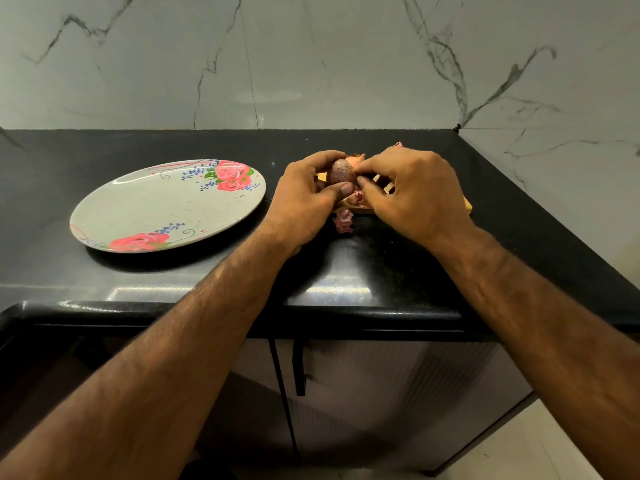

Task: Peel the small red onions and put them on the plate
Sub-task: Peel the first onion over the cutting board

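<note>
Though dull-skinned, oval onion [340, 172] between curled hands [304, 199] [412, 192].

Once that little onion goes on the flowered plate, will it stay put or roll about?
The onion looks egg-shaped and smooth, so it would probably roll a little. The plate looks shallow, so its low rim may barely stop it. It seems firm: the left hand grips it without visible denting.

The scene is dimly lit from above. Glare is seen along the bench [346, 292] front edge. Straight lines are bowed by wide-angle distortion at the edges.
</note>
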